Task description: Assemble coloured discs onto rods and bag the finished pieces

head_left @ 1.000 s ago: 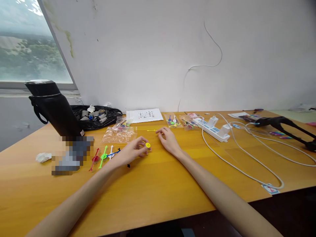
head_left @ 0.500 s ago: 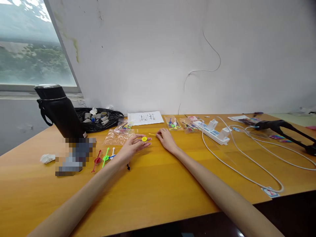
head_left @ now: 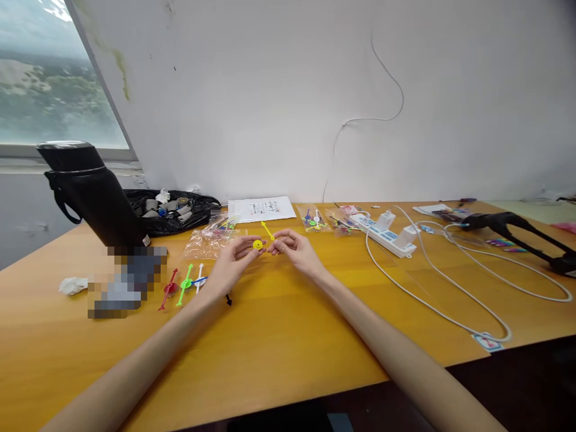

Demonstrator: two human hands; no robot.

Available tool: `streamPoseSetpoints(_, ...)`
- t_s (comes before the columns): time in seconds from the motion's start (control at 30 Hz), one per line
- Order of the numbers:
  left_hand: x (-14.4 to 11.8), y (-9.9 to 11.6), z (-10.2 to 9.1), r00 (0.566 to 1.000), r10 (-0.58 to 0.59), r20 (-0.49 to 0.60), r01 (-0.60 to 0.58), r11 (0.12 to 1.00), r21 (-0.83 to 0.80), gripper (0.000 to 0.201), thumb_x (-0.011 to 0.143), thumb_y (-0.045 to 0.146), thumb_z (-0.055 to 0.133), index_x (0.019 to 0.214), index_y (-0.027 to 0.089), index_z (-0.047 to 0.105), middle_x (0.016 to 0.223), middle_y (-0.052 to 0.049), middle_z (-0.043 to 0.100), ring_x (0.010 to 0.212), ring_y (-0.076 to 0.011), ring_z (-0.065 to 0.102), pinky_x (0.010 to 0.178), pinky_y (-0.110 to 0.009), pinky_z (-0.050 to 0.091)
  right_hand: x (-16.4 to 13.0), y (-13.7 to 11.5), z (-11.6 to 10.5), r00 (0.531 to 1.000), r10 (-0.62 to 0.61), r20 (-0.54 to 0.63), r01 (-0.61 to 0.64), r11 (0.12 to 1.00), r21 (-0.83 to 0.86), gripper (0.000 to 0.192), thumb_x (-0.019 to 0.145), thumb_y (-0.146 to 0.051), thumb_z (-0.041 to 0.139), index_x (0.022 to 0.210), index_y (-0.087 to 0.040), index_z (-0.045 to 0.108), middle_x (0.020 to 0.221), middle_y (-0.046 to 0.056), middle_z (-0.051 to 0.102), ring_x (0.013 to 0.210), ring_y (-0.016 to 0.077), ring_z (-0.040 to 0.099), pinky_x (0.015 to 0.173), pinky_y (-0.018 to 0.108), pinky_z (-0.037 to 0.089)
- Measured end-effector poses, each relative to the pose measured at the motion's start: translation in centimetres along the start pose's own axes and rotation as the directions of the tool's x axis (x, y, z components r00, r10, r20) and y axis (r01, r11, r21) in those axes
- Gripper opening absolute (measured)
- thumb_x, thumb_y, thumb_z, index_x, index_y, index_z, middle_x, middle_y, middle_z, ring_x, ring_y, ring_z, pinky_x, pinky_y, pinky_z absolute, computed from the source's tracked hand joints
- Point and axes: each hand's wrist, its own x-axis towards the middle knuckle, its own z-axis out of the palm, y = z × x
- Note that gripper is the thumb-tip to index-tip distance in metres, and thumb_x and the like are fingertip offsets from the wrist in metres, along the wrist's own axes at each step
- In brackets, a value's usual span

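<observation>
Between the fingers of my left hand (head_left: 234, 262) is a small yellow disc (head_left: 257, 245) with a raised centre. My right hand (head_left: 297, 251) pinches a yellow arrow pointer (head_left: 267, 230) near its lower end, its tip pointing up and left. The two hands are close together above the table, disc and arrow a small gap apart. Left of my left forearm lie a red arrow spinner (head_left: 170, 288), a green arrow spinner (head_left: 186, 284) and a white arrow spinner (head_left: 200, 279). A blue arrow and a black arrow (head_left: 229, 300) are partly hidden by my left hand and wrist.
A black bottle (head_left: 96, 201) stands at left, before a black plastic bag (head_left: 202, 211) of grey pieces. Clear bags (head_left: 211, 243) and a white packet (head_left: 261, 209) lie behind my hands. At right are a power strip (head_left: 391, 238), looping white cable and a black frame (head_left: 508, 225).
My right hand has lifted the yellow arrow off the table and turned it upward, bringing it beside the disc. My left hand still holds the disc. The view has shifted slightly.
</observation>
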Motion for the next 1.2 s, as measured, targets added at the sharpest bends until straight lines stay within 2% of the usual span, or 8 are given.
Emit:
streamPoseSetpoints(0.13, -0.1, 0.0, 0.2, 0.999, 0.031, 0.017, -0.032, 0.996, 0.082, 0.048, 0.083, 0.046, 0.073, 0.121, 0.017, 0.061, 0.130, -0.013, 0.069, 0.115, -0.0270, 0.069, 0.108, -0.045, 0.051, -0.8, -0.7, 0.8, 0.996, 0.002, 0.088, -0.001, 1.000, -0.013, 0.038, 0.082, -0.055, 0.074, 0.092, -0.019, 0.064, 0.085, 0.005, 0.076, 0.079, 0.0171, 0.069, 0.081, 0.033, 0.053)
streamPoseSetpoints(0.43, -0.6, 0.2, 0.7, 0.993, 0.063, 0.099, -0.070, 0.996, 0.063, 0.040, 0.091, 0.042, 0.065, 0.123, 0.019, 0.062, 0.130, -0.012, 0.069, 0.115, -0.0255, 0.069, 0.107, -0.042, 0.051, -1.0, -0.7, 0.8, 0.995, -0.013, 0.099, 0.023, 0.995, -0.100, 0.035, 0.086, -0.052, 0.071, 0.092, -0.019, 0.065, 0.081, 0.004, 0.073, 0.077, 0.0165, 0.068, 0.078, 0.031, 0.052)
streamPoseSetpoints(0.73, -0.9, 0.6, 0.5, 0.994, 0.085, 0.075, -0.092, 0.992, 0.082, 0.040, 0.093, 0.043, 0.063, 0.126, 0.020, 0.064, 0.131, -0.010, 0.069, 0.118, -0.0262, 0.067, 0.105, -0.040, 0.051, -1.4, -0.9, 1.2, 0.995, -0.001, 0.102, 0.015, 0.989, -0.145, 0.031, 0.088, -0.050, 0.070, 0.091, -0.019, 0.063, 0.079, 0.003, 0.072, 0.077, 0.0169, 0.067, 0.078, 0.031, 0.052)
streamPoseSetpoints(0.93, -0.9, 0.8, 0.5, 0.995, 0.082, 0.050, -0.086, 0.994, 0.070, 0.040, 0.092, 0.043, 0.065, 0.124, 0.018, 0.065, 0.127, -0.010, 0.071, 0.112, -0.0247, 0.069, 0.104, -0.038, 0.052, -1.6, -1.2, 1.7, 0.997, -0.064, 0.033, 0.070, 0.979, -0.191, 0.031, 0.089, -0.050, 0.069, 0.090, -0.019, 0.063, 0.081, 0.004, 0.073, 0.077, 0.0176, 0.069, 0.077, 0.031, 0.052)
streamPoseSetpoints(1.07, -0.8, 0.6, 0.6, 0.995, 0.085, 0.058, -0.088, 0.994, 0.059, 0.040, 0.092, 0.042, 0.066, 0.124, 0.018, 0.065, 0.124, -0.010, 0.073, 0.109, -0.0234, 0.071, 0.104, -0.038, 0.053, -1.7, -1.4, 1.7, 0.995, -0.098, 0.037, 0.103, 0.968, -0.230, 0.031, 0.091, -0.050, 0.067, 0.091, -0.019, 0.063, 0.081, 0.004, 0.073, 0.078, 0.0178, 0.070, 0.077, 0.030, 0.052)
streamPoseSetpoints(1.2, -1.2, 1.0, 0.8, 0.992, 0.120, 0.046, -0.123, 0.990, 0.076, 0.039, 0.093, 0.042, 0.065, 0.125, 0.020, 0.065, 0.126, -0.009, 0.071, 0.111, -0.0228, 0.070, 0.102, -0.037, 0.054, -1.8, -1.7, 1.6, 0.979, -0.196, 0.051, 0.202, 0.922, -0.331, 0.029, 0.095, -0.049, 0.063, 0.093, -0.020, 0.063, 0.084, 0.003, 0.074, 0.079, 0.0170, 0.071, 0.077, 0.029, 0.051)
